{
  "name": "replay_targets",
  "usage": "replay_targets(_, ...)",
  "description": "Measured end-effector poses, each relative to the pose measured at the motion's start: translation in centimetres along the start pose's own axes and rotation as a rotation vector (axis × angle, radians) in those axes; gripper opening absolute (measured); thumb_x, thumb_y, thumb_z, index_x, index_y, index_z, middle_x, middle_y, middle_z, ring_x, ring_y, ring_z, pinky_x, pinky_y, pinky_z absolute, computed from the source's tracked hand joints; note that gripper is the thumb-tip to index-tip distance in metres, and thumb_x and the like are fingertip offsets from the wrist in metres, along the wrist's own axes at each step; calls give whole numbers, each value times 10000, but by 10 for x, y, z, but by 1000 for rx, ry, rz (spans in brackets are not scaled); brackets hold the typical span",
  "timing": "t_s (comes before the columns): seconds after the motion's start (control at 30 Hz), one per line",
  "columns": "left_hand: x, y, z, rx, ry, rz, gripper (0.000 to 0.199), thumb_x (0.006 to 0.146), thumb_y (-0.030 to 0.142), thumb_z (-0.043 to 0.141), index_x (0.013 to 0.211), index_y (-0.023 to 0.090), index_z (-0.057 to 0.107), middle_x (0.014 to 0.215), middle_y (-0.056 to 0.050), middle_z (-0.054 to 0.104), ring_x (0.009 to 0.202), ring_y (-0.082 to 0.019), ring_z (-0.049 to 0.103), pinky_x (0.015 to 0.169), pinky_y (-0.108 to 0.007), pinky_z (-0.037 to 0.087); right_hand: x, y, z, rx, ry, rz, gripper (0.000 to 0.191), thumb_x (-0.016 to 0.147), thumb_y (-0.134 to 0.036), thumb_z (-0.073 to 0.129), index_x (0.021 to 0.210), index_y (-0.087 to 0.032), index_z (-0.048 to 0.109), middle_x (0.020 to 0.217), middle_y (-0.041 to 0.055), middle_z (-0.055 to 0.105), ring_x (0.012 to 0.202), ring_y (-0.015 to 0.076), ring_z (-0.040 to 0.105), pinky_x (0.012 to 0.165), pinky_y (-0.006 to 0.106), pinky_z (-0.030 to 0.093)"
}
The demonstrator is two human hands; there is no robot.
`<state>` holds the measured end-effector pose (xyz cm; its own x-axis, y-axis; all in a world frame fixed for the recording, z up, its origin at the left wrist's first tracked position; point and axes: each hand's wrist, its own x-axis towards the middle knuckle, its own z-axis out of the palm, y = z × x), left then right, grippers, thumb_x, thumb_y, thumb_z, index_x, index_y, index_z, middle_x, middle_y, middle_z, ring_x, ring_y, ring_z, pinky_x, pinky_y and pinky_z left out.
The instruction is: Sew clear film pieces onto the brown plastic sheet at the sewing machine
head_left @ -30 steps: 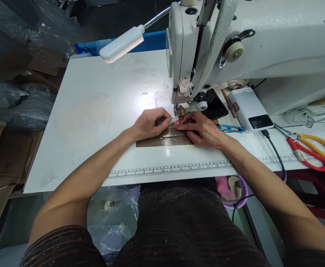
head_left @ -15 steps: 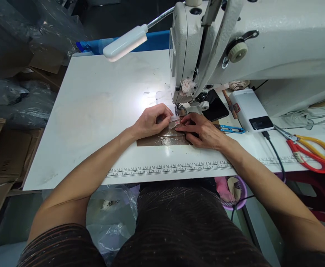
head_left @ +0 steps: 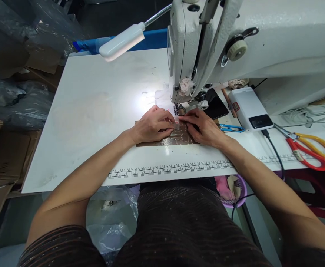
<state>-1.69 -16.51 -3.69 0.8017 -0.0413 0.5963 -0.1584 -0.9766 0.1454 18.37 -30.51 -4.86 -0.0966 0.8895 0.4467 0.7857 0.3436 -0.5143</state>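
Observation:
At the sewing machine's (head_left: 178, 55) presser foot (head_left: 176, 107), both hands work close together. My left hand (head_left: 154, 124) rests left of the foot, its fingers closed on a small, thin pale piece of fabric (head_left: 176, 125). From the right, my right hand (head_left: 203, 127) pinches the same piece near the foot with its thumb and index finger; the fingertips partly hide what they grip. A shiny brown sheet (head_left: 173, 140) lies flat on the table under both hands. Blue thread snips (head_left: 231, 128) lie just right of my right hand.
The white table (head_left: 90, 92) has a ruler strip (head_left: 168, 170) along its front edge. To the right are a dark phone (head_left: 216, 104), a white power bank (head_left: 250, 108) with a cable, and scissors (head_left: 309, 148). A lamp (head_left: 122, 41) hangs at the back left.
My left hand has turned and shifted slightly left and down, its fingers lying flatter. My right fingertips have moved up closer to the presser foot. The view has shifted a little.

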Motion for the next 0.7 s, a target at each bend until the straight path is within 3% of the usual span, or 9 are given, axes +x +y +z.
replay_targets(0.27, 1, 1, -1, 61, -146, 24, 161, 909, 159, 571, 853, 222, 708, 930, -21, 760, 753, -150, 649, 701, -352, 486, -1, 6, 0, -55, -87, -49, 437, 931, -151, 466, 1317, -221, 657, 1134, 132, 553, 1065, 268, 577, 973, 493, 531)
replay_targets(0.53, 5, 5, -10, 51, -232, 51, 159, 883, 229, 563, 889, 206, 721, 920, -45, 746, 718, -159, 639, 682, -339, 506, -2, 4, 2, -81, -105, -98, 419, 898, -122, 491, 1240, -242, 702, 1129, 122, 514, 1057, 263, 541, 949, 490, 530)
replay_targets(0.7, 2, 3, -13, 25, -219, 21, 183, 857, 256, 577, 942, 188, 724, 968, -59, 743, 751, -172, 643, 726, -352, 520, 1, 2, 3, -109, -101, -77, 398, 917, -155, 505, 1268, -207, 686, 1104, 137, 532, 1026, 277, 547, 917, 484, 540)
